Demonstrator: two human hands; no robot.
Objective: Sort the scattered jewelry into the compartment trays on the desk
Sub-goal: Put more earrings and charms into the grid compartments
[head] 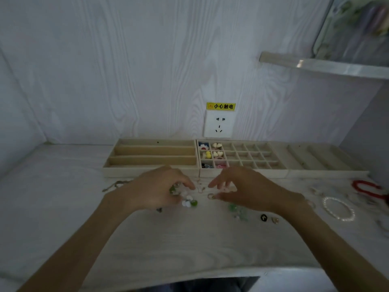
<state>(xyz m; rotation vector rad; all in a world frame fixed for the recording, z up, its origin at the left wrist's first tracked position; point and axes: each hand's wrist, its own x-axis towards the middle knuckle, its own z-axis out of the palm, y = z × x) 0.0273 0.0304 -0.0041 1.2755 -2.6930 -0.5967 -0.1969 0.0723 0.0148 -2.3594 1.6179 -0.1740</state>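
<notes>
Both hands hover low over the worktop (189, 245), just in front of the trays. The left hand (156, 189) has its fingers curled down over a small cluster of green and white pieces (189, 202); whether it already pinches one of them I cannot tell, since the fingers hide the contact. The right hand (242, 189) is spread, fingers relaxed and apart, its index pointing left toward a pale pink piece (200, 188) that lies between the two hands. A small ring (211, 196) sits just beside the right thumb.

The relation that matters: the pink piece lies in the gap between the fingertips of both hands, a little nearer the left index, while the ring is plainly nearer the right hand. Both lie straight in front of the grid tray (242, 171), whose left cells already hold sorted pieces; the cells to the right stand bare. So a short forward reach from either hand should do.

The long-slot tray (151, 169) stands to the left of the grid tray, and a third tray (324, 165) to the right. More jewelry lies scattered to the right: a green cluster (237, 210), a black piece (263, 217), a clear bead bracelet (339, 208) and a red bracelet (366, 187), all well apart from the hands. Sorting looks early, by my judgement.
</notes>
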